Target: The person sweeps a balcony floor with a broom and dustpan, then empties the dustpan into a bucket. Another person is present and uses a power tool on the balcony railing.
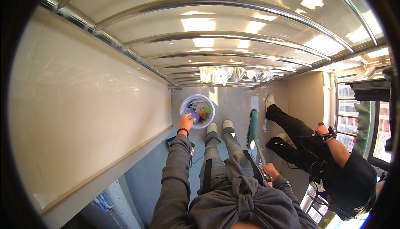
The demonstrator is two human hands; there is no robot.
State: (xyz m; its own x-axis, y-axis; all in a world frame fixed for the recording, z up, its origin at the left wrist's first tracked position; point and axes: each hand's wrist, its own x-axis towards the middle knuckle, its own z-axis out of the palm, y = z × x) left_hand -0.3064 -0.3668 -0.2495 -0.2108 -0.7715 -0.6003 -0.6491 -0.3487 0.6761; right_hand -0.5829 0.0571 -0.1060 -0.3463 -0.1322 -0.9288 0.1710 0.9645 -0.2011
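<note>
One broom [252, 131] sat in your right hand [271, 171], fingers clamped around it; left hand [186, 122] overhung the wastebin [213, 113], finger state unclear.

Shiny metal rails [250, 3] arc across the top, and here's a row of white cloths [221, 75] bunched at their far edge! Over right, a person in black [348, 179] is near the window [346, 123], green curtain [363, 125] against it; down left, a blue-and-white bundle [102, 202] shows below the pale panel [83, 95]'s lower edge.

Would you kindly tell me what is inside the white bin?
A purple item, a green piece and brownish scraps show inside the white bin; these cover its bottom, and the left hand hides more.
</note>
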